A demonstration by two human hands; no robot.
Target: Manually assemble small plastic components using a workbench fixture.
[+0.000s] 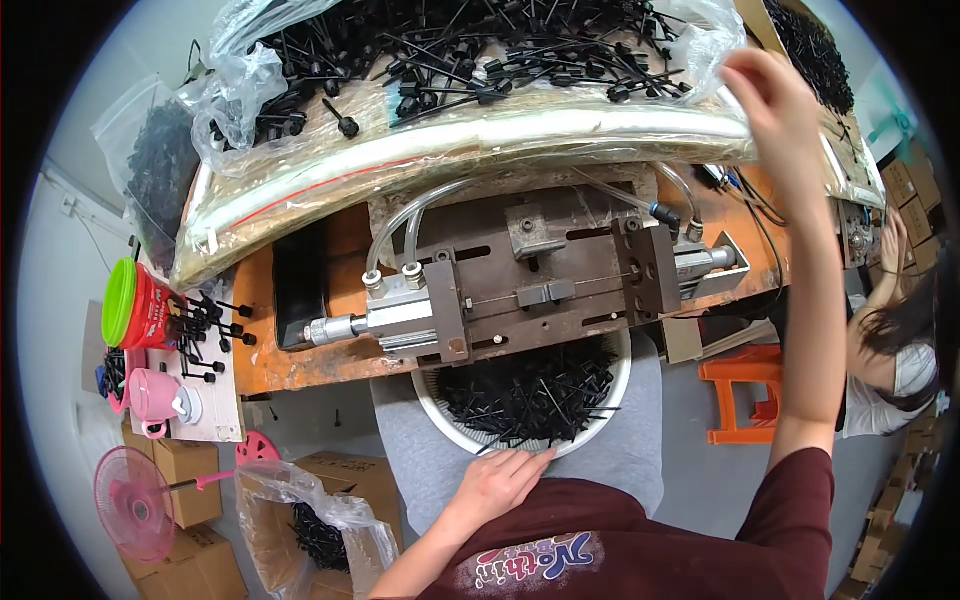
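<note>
The left hand [505, 482], fingers close together, lies at the near rim of the white basket [592, 438] filled with black parts [530, 395], best steadied lightly, while the right hand [778, 98] hovers, fingers bent, beside the clear plastic [712, 45], either hand's hold indiscernible.

Orange bench [255, 300]: carries a brown metal fixture [480, 240], with a black tray-like piece [300, 265] at its left and dark cables [765, 215] at its right.
Plastic-wrapped raised tray [340, 165]: black stemmed parts [440, 75] in a loose heap, clear plastic [245, 80] at the left.
White side table [222, 425]: pink cup [152, 395], red tub [152, 305].
Grey floor [685, 420]: orange stool [745, 400], cardboard boxes [190, 465].
</note>
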